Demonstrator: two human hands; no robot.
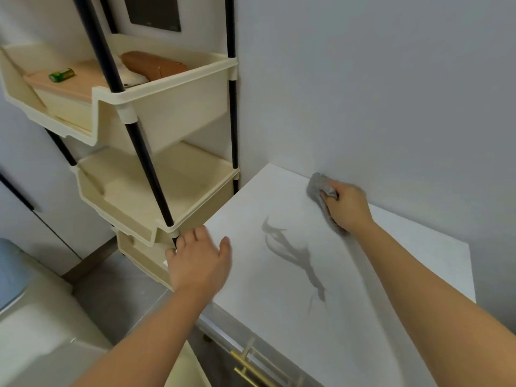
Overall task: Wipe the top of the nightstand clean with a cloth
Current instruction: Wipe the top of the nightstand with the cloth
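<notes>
The white nightstand top fills the lower right, set against the wall. My right hand grips a bunched grey cloth and presses it on the top at the far edge, close to the wall. A grey smear runs across the middle of the top. My left hand hovers over the near left corner of the top with fingers apart, holding nothing, just in front of the rack.
A cream tiered rack with black poles stands directly left of the nightstand; its top bin holds a brown case and a green item. A brass drawer handle shows below the front edge. A white and blue object sits lower left.
</notes>
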